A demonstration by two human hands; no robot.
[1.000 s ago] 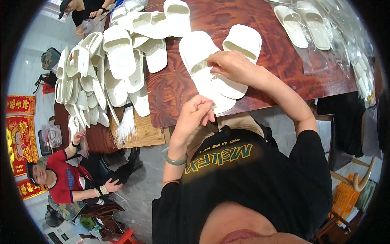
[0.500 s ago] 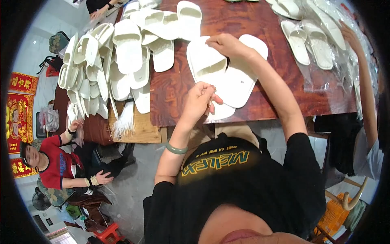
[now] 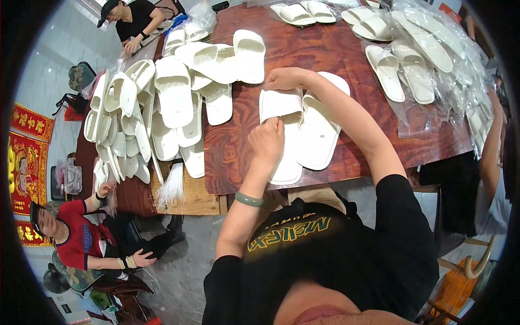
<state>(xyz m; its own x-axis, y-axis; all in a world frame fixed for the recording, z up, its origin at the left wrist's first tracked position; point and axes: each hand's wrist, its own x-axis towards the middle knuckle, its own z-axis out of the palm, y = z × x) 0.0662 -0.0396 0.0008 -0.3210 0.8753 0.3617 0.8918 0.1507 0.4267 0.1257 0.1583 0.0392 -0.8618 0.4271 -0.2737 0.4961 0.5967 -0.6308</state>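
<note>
Two white slippers lie side by side on the dark red wood table (image 3: 238,162) in front of me, their closed-over toe ends pointing away. My right hand (image 3: 285,79) reaches across to the far toe end of the left slipper (image 3: 283,102), its fingers bent in and closed on that edge. Against the left rim of the same slipper, at the near edge of the strap, my left hand (image 3: 268,142) is closed with its thumb on the strap. Below my right forearm rests the right slipper (image 3: 318,142), partly covered by that arm.
A heap of white slippers (image 3: 127,116) stands at the left, beside a bundle of white strands (image 3: 172,184). Plastic-wrapped slippers (image 3: 433,49) lie at the right. One person (image 3: 81,233) sits at the left; another (image 3: 135,21) works at the far left. A co-worker's arm (image 3: 490,132) shows at the right.
The view has shifted, so the table sits lower. My left hand has gone from over the slipper's heel to its strap edge. My right hand has moved to the toe's far left edge.
</note>
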